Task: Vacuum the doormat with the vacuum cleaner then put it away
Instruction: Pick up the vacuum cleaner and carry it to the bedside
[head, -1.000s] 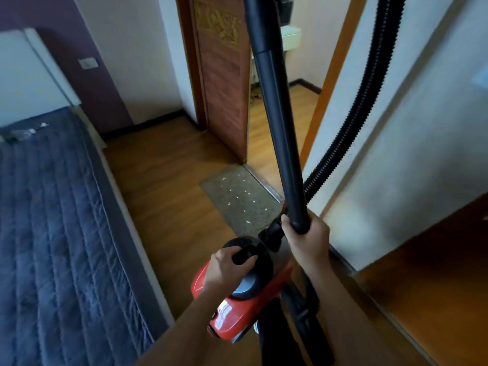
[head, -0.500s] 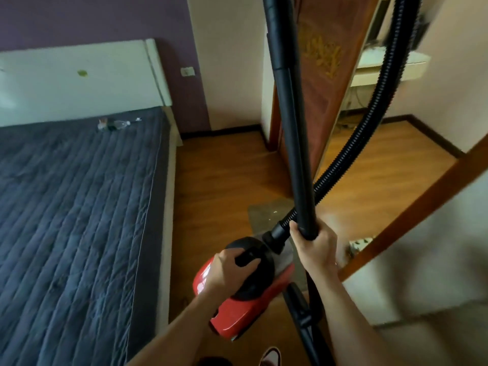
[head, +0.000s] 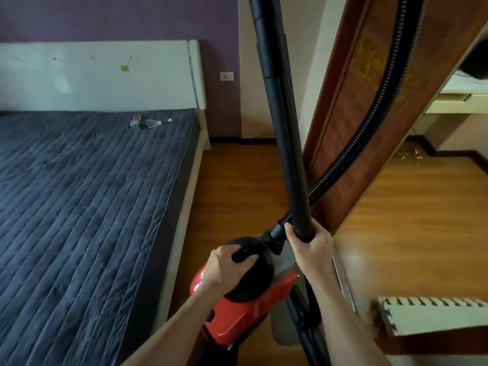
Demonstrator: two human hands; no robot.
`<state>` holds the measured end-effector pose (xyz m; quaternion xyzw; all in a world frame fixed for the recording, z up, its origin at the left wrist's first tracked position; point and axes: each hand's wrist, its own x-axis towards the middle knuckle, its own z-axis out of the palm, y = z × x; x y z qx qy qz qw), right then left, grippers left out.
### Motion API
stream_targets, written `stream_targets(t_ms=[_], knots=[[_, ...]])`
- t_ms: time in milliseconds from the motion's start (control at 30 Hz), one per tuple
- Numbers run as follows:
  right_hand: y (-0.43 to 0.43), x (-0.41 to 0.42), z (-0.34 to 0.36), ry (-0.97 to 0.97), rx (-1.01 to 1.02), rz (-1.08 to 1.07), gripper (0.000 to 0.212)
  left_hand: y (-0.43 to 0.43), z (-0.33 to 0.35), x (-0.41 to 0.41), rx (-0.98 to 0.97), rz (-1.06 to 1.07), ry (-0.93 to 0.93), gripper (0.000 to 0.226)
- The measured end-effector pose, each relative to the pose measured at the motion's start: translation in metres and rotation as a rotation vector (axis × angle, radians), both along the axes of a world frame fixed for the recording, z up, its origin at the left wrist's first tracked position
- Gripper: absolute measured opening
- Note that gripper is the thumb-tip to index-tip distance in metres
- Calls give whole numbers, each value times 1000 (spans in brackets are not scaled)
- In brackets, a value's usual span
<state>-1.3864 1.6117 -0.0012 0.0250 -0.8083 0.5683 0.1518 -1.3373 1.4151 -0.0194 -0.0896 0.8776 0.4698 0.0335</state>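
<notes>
I carry a red and black vacuum cleaner off the floor, low in the middle of the view. My left hand grips its black top handle. My right hand grips the lower end of the black wand, which stands upright and runs out of the top of the frame. The ribbed black hose curves from the body up to the right. A grey strip of the doormat shows under the vacuum, mostly hidden by it and my arms.
A bed with a dark quilted cover fills the left, a plastic bottle lying near its white headboard. The open wooden door stands just behind the wand. Wooden floor runs between bed and door. A white foam tile lies lower right.
The view has swung left and moved forward: the bed and headboard now fill more of the frame, and the doormat has slipped under the vacuum. Both hands keep their grips.
</notes>
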Motion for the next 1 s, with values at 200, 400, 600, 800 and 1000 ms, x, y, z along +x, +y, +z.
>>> stream_targets(t_ms=[200,400,600,800,1000], knots=[[-51,-113,-6,-24,12,6,27,-44,-14,-111,30,8,-28,27],[-105,-228,8,-39,22,1,27,-95,7,-234,7,-32,44,31],[-141,-321,23,-60,22,9,34,-136,24,-341,-65,-47,127,30],[-163,-406,23,-61,16,-2,34,-170,18,-436,-40,-6,91,26],[-181,-515,13,-50,31,14,31,-188,5,-535,-24,7,61,25]])
